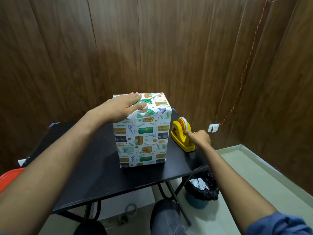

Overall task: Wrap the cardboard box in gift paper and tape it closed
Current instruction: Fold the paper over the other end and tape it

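Wrapped box (142,133) stands upright mid-table (94,180), open tabletop to its left and front; dispenser (183,136) sits just right of it near the table's right edge. Left hand (122,107) lies flat on the box top, fingers straight, gripping nothing. Right hand (199,138) reaches to the dispenser's tape end, fingers curled there; the grasp itself can't be made out.
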